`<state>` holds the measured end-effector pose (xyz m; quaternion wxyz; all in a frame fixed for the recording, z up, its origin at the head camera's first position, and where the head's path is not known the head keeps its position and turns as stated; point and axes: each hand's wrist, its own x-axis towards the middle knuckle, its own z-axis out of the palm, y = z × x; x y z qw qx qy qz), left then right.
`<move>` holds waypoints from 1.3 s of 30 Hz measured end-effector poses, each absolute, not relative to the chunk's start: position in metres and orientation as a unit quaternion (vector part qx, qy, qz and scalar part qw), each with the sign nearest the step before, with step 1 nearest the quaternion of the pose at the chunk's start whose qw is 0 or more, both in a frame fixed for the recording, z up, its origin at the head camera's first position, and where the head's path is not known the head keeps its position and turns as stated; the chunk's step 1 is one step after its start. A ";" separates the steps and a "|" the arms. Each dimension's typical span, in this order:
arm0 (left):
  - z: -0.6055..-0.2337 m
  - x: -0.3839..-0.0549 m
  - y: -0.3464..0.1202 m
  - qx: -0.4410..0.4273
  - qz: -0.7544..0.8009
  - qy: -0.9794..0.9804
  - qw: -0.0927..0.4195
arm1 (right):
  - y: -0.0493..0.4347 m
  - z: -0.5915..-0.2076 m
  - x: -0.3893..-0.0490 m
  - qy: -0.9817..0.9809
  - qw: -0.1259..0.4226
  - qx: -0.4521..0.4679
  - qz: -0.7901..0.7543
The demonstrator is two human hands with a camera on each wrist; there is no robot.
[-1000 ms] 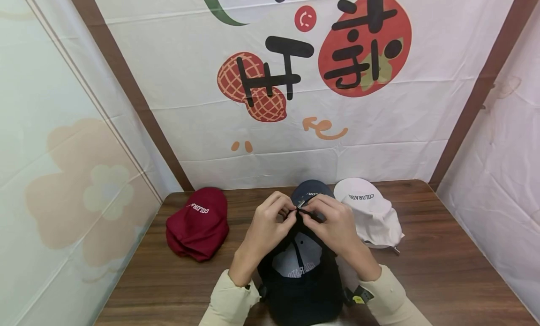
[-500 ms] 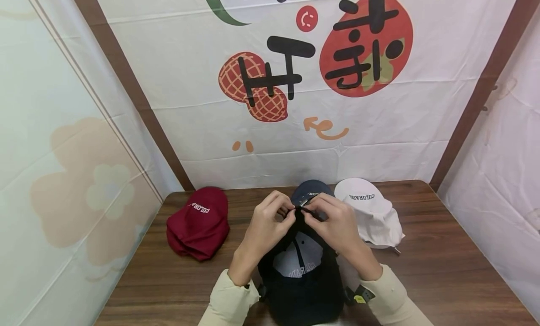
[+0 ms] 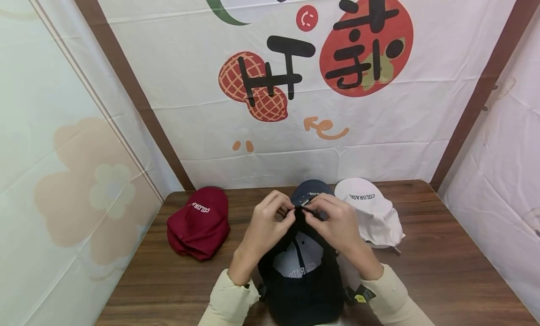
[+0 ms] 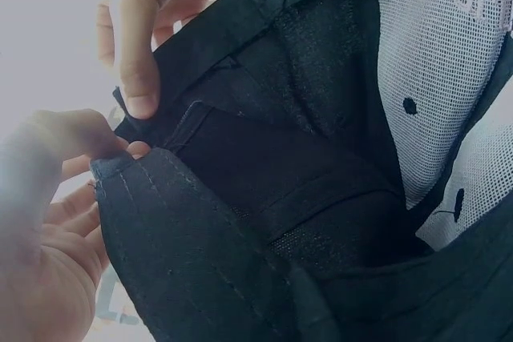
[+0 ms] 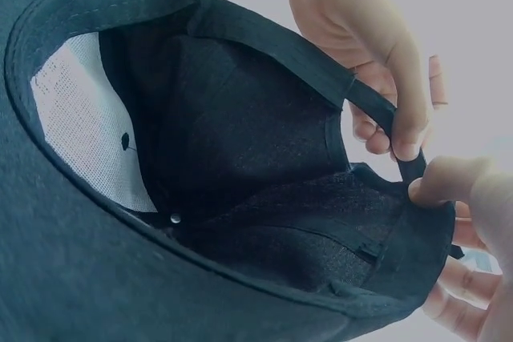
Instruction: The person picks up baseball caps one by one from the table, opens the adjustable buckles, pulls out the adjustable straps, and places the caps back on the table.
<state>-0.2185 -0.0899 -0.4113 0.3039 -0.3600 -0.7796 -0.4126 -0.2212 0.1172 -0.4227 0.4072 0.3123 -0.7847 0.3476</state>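
Observation:
A black baseball cap (image 3: 305,300) sits brim toward me, its inside and pale mesh lining facing up. At its back my left hand (image 3: 269,225) pinches the cap's edge between thumb and fingers. My right hand (image 3: 335,223) pinches the narrow adjustment strap (image 5: 373,106) right beside it. A small silver buckle (image 3: 304,202) shows between the fingertips. In the left wrist view, the left hand (image 4: 60,222) grips the near band while the right thumb presses on the strap. How far the strap goes through the buckle is hidden by the fingers.
A dark red cap (image 3: 198,223) lies at the left of the wooden table (image 3: 447,270). Behind my hands is a navy cap (image 3: 311,189), partly covered. Right of it rests a white cap (image 3: 371,213). A printed cloth (image 3: 190,129) hangs behind the table.
Both hands hold nearly the same place at the cap's back. Within the last second the fingertips and buckle have shifted very slightly; the caps on the table stay put.

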 end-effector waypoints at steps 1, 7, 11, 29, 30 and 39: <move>-0.411 -0.219 -0.090 -0.361 -0.413 -0.779 0.304 | 0.118 -0.423 -0.221 -0.784 0.407 0.312 0.349; -0.411 -0.219 -0.090 -0.360 -0.413 -0.780 0.304 | 0.119 -0.422 -0.221 -0.782 0.410 0.311 0.351; -0.411 -0.218 -0.090 -0.359 -0.415 -0.781 0.299 | 0.119 -0.422 -0.221 -0.784 0.409 0.309 0.351; -0.410 -0.218 -0.094 -0.353 -0.420 -0.781 0.297 | 0.121 -0.422 -0.221 -0.795 0.403 0.287 0.352; -0.410 -0.218 -0.094 -0.353 -0.421 -0.781 0.297 | 0.122 -0.421 -0.222 -0.794 0.404 0.287 0.352; -0.410 -0.217 -0.097 -0.348 -0.429 -0.785 0.280 | 0.121 -0.420 -0.221 -0.790 0.407 0.289 0.355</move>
